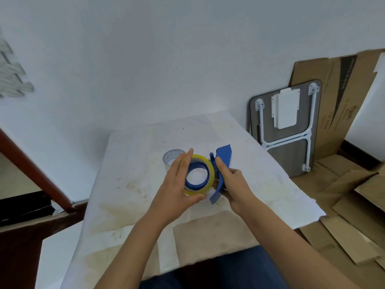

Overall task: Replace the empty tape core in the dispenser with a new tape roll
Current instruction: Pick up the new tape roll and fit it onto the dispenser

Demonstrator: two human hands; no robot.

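dark print on flattened cardboard boxes point(341, 97), too blurred to read

The tape roll point(199, 176) is gleaming glossy yellow film around the dispenser point(221, 174), which is looking like smooth matt blue plastic. Just behind the dispenser, the empty core point(172, 157) is showing pale, dull card. Beneath it, the table covering point(133, 163) is lying as stained matt white paper.

Roll and dispenser above the counter

The roll point(199, 176) sat on the dispenser point(221, 174), left of its handle; the core point(173, 157) lay on the counter point(133, 163) behind-left.
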